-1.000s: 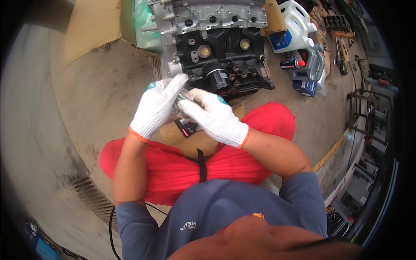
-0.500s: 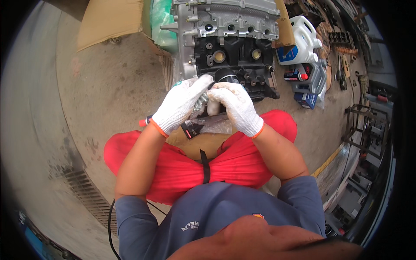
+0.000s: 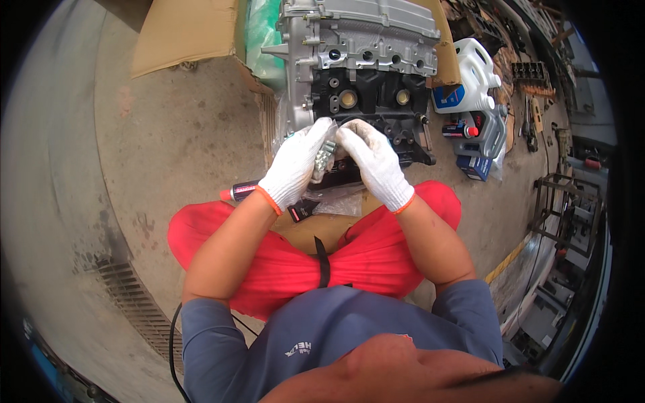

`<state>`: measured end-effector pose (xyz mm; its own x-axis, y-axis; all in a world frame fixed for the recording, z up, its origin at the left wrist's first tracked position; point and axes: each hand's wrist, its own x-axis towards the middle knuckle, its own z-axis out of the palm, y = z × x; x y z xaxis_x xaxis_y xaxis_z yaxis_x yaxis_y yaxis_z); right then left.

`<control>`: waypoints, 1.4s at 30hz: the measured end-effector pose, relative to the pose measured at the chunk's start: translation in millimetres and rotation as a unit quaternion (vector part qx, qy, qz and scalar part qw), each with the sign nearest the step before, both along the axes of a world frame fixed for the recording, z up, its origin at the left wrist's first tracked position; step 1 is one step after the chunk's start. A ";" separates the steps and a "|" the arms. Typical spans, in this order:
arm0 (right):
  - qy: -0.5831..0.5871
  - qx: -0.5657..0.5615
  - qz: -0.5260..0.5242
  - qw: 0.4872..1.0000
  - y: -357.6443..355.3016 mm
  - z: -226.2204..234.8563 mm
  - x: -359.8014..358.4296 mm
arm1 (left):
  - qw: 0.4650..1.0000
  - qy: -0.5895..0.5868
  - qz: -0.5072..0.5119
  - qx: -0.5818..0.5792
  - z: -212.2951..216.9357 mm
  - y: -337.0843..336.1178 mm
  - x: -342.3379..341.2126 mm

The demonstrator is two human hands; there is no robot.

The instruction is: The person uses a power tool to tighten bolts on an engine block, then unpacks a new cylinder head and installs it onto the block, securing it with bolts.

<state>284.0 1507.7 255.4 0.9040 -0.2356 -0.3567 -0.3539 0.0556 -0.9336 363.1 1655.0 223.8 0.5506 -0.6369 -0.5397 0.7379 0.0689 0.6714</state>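
Observation:
My left hand (image 3: 295, 163), in a white knit glove with an orange cuff, is closed around a small clear plastic bag (image 3: 325, 157) of shiny metal fasteners. Their exact kind is too small to make out. Fingers of my right hand (image 3: 377, 161), gloved the same way, pinch at the bag's upper edge. Both hands are in front of an engine (image 3: 366, 84) with a grey metal top and a black block, and they cover part of its lower side.
Between my knees lie a crumpled clear plastic bag (image 3: 339, 203) and a small black packet (image 3: 303, 210). A red-capped can (image 3: 243, 191) lies by my left forearm. Cardboard (image 3: 191, 33) stands far left; a white jug (image 3: 476, 77), grey jug (image 3: 489, 134) and blue box (image 3: 474, 168) sit right.
My right hand has moved a little away from the left, and more of the fasteners show. The black round part seen behind my right hand is now out of sight. The view has shifted slightly.

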 end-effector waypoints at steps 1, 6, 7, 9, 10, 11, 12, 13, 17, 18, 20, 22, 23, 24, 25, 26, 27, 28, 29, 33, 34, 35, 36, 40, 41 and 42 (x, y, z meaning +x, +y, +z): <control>0.003 -0.006 0.002 1.000 0.4 -2.9 -0.7 | 0.999 -0.017 0.032 0.004 -3.4 -1.0 -0.3; 0.028 0.081 -0.027 0.996 13.6 -15.4 -1.1 | 0.887 -0.381 -0.043 0.257 1.3 4.2 -0.8; 0.049 0.135 -0.045 0.989 10.6 -21.4 -2.4 | 0.881 -0.388 -0.065 0.263 14.4 5.4 -0.6; 0.046 0.261 -0.104 0.959 12.8 -29.0 -6.0 | 0.866 -0.403 -0.110 0.275 34.7 5.5 -1.0; 0.036 0.319 -0.119 0.940 15.9 -35.4 -5.7 | 0.864 -0.413 -0.095 0.274 32.4 6.0 -3.1; 0.025 0.376 -0.133 0.917 18.3 -39.5 -4.9 | 0.850 -0.448 -0.073 0.268 26.8 5.3 -5.9; 0.034 0.382 -0.139 0.913 18.4 -40.1 -6.0 | 0.835 -0.482 -0.051 0.262 19.9 4.2 -9.0; 0.044 0.389 -0.146 0.909 22.0 -30.6 -3.5 | 0.818 -0.515 -0.031 0.256 18.7 4.0 -10.6; 0.019 0.438 -0.168 0.883 15.5 -39.0 1.1 | 0.839 -0.505 -0.015 0.203 20.6 6.2 -11.4; 0.009 0.430 -0.132 0.893 10.6 -42.1 -1.5 | 0.844 -0.500 -0.031 0.194 22.9 6.9 -10.1; 0.020 0.433 -0.141 0.890 13.9 -41.1 -3.5 | 0.850 -0.490 -0.063 0.182 29.3 11.2 -4.5; 0.027 0.432 -0.151 0.889 17.4 -36.7 -3.1 | 0.830 -0.522 -0.064 0.183 29.7 12.3 -3.4; 0.040 0.414 -0.156 0.896 22.2 -28.8 -2.1 | 0.822 -0.536 -0.065 0.183 28.6 14.3 -4.5; 0.053 0.395 -0.162 0.903 27.9 -19.4 -0.8 | 0.834 -0.522 -0.049 0.174 26.3 16.3 -5.8; 0.056 0.392 -0.165 0.903 28.6 -17.0 -0.8 | 0.843 -0.511 -0.035 0.162 24.3 15.2 -6.3; 0.058 0.389 -0.168 0.904 29.0 -14.7 -0.2 | 0.853 -0.500 -0.021 0.151 21.9 14.1 -6.8; 0.053 0.401 -0.167 0.899 28.2 -16.2 -0.6 | 0.864 -0.481 -0.018 0.149 17.8 12.4 -6.4; 0.048 0.412 -0.170 0.894 27.1 -17.1 -2.0 | 0.875 -0.461 -0.018 0.146 16.2 9.8 -5.0; 0.036 0.411 -0.166 0.896 25.7 -18.5 -1.9 | 0.886 -0.441 -0.018 0.142 16.4 8.1 -4.1; -0.009 0.413 -0.156 0.897 19.0 -32.0 -2.8 | 0.940 -0.284 -0.064 0.181 33.2 6.4 3.1; -0.008 0.413 -0.157 0.897 17.5 -31.4 -3.0 | 0.946 -0.272 -0.048 0.168 35.3 7.0 4.7; -0.006 0.413 -0.157 0.897 16.5 -29.4 -2.7 | 0.931 -0.335 0.004 0.149 16.9 5.2 6.4; -0.007 0.409 -0.162 0.898 15.7 -25.8 -1.4 | 0.941 -0.306 0.019 0.147 11.9 6.4 7.2; -0.013 0.402 -0.177 0.898 16.2 -11.9 1.9 | 0.952 -0.271 0.042 0.133 20.2 6.7 14.7; -0.016 0.402 -0.176 0.898 16.6 -11.4 2.0 | 0.949 -0.282 0.045 0.134 18.8 7.4 15.3; -0.022 0.407 -0.167 0.898 17.1 -11.9 1.9 | 0.952 -0.278 0.054 0.115 13.8 8.3 15.0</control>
